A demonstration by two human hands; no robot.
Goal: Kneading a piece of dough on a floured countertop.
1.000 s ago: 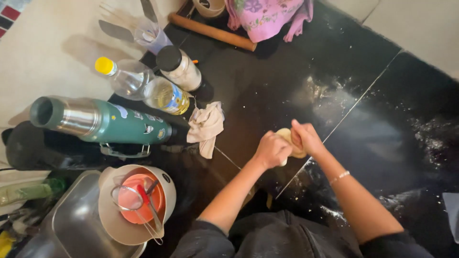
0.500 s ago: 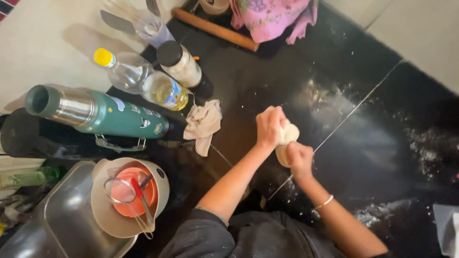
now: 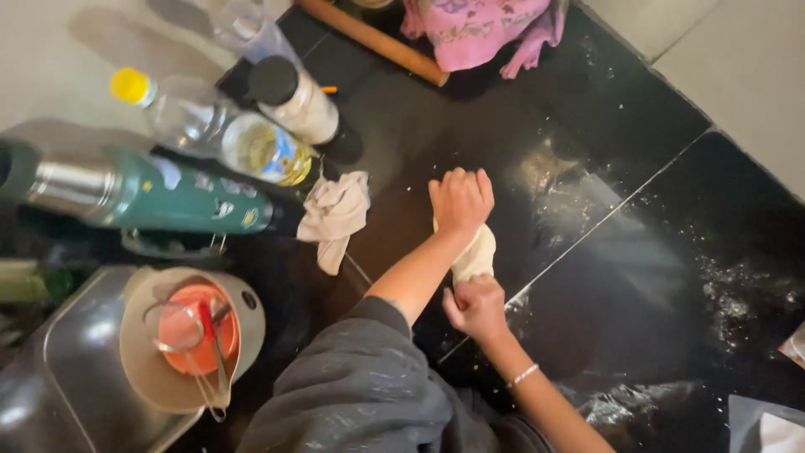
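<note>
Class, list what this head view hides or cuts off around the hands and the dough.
- Dough: mostly covered by left hand and right hand.
- Rolling pin: top end cut off by the frame edge.
- Green flask: mouth cut off at the left edge.

Bare forearms, one dark grey sleeve

The left arm's grey sleeve [image 3: 360, 386], perhaps flour-dusted, is pushed up; a thin pale bracelet [image 3: 523, 374] circles the right wrist.
</note>
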